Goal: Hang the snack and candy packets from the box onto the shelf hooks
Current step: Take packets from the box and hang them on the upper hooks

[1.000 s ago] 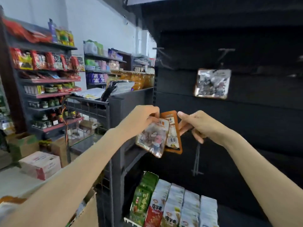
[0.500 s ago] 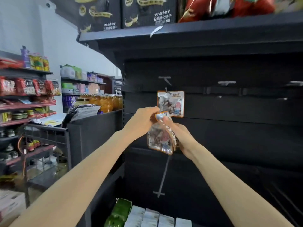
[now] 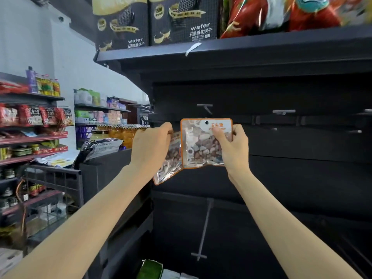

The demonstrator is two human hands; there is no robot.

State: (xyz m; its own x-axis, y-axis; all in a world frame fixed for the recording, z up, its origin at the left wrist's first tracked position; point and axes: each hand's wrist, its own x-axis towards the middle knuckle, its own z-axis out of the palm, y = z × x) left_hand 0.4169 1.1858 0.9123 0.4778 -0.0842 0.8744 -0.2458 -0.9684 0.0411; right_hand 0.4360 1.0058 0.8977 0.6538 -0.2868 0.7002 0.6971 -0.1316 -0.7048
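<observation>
While right hand [image 3: 234, 147] pinches upright candy packet [image 3: 203, 146], left hand [image 3: 150, 147] grips tilted second packet [image 3: 171, 160].

Both hands [image 3: 153, 146] [image 3: 233, 150] raised; fingers pinching.

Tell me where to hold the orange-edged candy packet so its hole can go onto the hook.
Pinch the candy packet at its upper right edge, from the right side, as the right hand does. That leaves the punched hole at top centre clear for the hook above.

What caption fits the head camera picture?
Right hand lifts a candy packet toward a shelf hook; left hand grips another packet.
</observation>
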